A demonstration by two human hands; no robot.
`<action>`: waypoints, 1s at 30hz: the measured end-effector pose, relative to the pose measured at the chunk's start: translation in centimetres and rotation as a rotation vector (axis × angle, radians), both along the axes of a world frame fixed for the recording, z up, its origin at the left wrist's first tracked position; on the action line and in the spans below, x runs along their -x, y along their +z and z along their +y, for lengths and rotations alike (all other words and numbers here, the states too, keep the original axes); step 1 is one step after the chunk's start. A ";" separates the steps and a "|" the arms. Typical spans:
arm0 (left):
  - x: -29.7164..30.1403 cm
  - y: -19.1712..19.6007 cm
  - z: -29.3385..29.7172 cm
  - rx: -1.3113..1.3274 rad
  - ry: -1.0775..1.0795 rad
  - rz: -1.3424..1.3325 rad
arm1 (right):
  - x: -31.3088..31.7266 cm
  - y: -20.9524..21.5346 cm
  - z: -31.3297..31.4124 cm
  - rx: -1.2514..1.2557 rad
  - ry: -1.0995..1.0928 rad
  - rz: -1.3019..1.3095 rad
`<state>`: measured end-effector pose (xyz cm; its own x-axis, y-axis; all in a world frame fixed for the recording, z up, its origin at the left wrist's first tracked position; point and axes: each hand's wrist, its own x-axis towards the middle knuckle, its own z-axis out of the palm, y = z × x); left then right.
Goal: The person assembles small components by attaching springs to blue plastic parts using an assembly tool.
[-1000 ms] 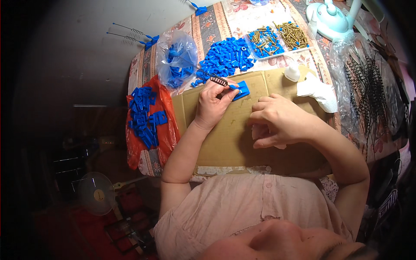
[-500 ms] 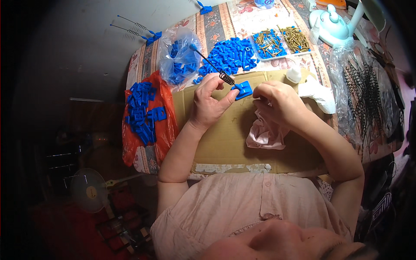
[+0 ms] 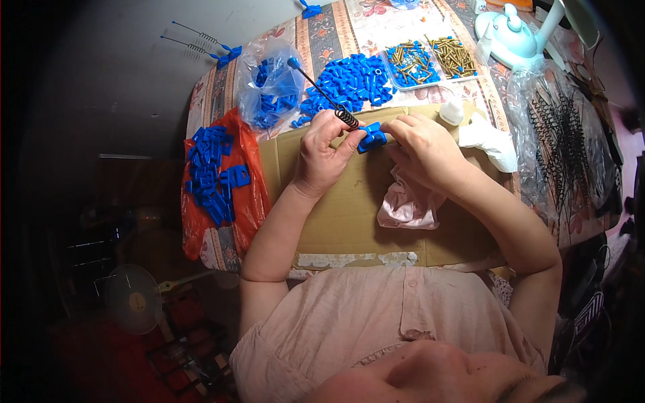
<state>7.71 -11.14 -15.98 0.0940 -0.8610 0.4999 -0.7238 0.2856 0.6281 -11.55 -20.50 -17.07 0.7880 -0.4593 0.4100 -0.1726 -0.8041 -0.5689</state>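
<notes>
My left hand (image 3: 318, 160) is closed, thumb and fingers pinching a black coil spring (image 3: 347, 119) where it meets a blue plastic base (image 3: 371, 139). A straight black wire rises from the spring toward the upper left and ends in a blue tip (image 3: 293, 63). On the base's right side, the curled fingers of my right hand (image 3: 426, 149) grip its edge; their tips are partly hidden. Below that hand, a crumpled pink cloth (image 3: 406, 209) lies on a cardboard sheet (image 3: 329, 228).
Loose blue parts fill a red bag (image 3: 252, 198) at left and a clear bag (image 3: 289, 54) behind. A blue heap (image 3: 356, 80), a tray of screws (image 3: 418, 85), a white bottle (image 3: 451, 113) and a pale lamp (image 3: 508, 40) stand beyond. Black springs (image 3: 564, 141) lie at right.
The blue base has tilted in my hands, so its flat face shows less. My right hand has come in to the left, against the base. The whole view has shifted slightly.
</notes>
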 end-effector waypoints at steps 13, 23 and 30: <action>-0.1 -0.7 -0.2 0.078 -0.011 -0.027 | -2.0 -0.2 -0.1 0.073 -0.023 0.112; 0.1 -0.3 -0.2 0.114 -0.023 -0.001 | -1.9 0.8 -1.2 -0.114 -0.002 -0.147; -0.2 -0.3 0.0 0.115 -0.022 -0.025 | -3.1 3.7 -0.2 -0.103 0.058 -0.331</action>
<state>7.93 -11.10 -16.27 0.0618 -0.7997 0.5972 -0.7312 0.3709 0.5724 -8.42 -20.68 -13.36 0.6463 -0.4700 0.6012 0.0787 -0.7426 -0.6651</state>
